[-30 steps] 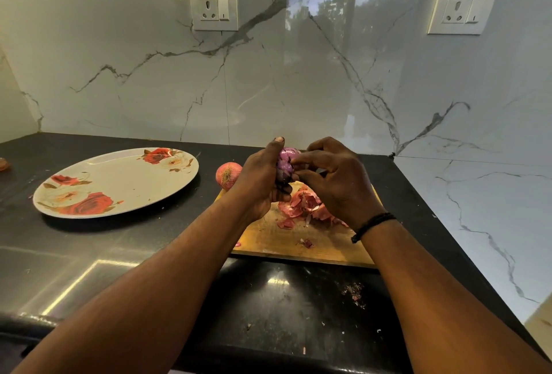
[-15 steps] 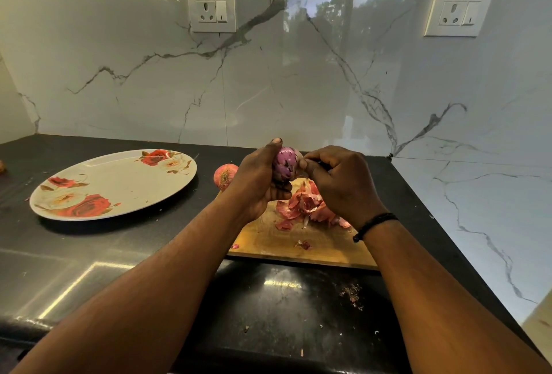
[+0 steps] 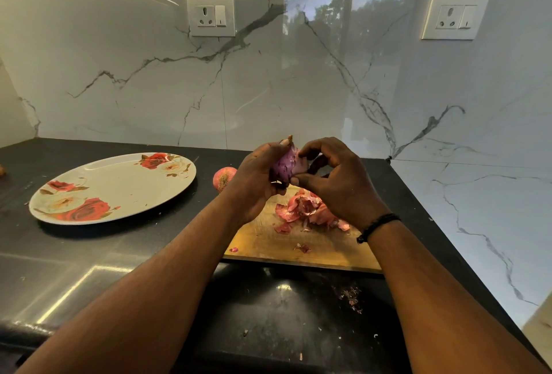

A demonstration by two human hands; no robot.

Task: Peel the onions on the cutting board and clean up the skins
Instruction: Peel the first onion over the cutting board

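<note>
A purple peeled onion (image 3: 288, 163) is held up above the wooden cutting board (image 3: 301, 242). My left hand (image 3: 257, 179) grips it from the left. My right hand (image 3: 337, 182) pinches it from the right with thumb and fingers curled around it. A heap of pink onion skins (image 3: 307, 209) lies on the board under my hands, with a few scraps nearer the front edge. A second, unpeeled onion (image 3: 223, 178) sits on the black counter just left of the board, partly hidden by my left hand.
A large floral plate (image 3: 113, 188) rests on the counter to the left. Skin crumbs (image 3: 351, 299) are scattered on the counter in front of the board. Marble walls with two sockets close the back and right.
The onion has been turned between both hands and shows more of its purple surface. My right fingers have shifted from its side to its top and bottom.
</note>
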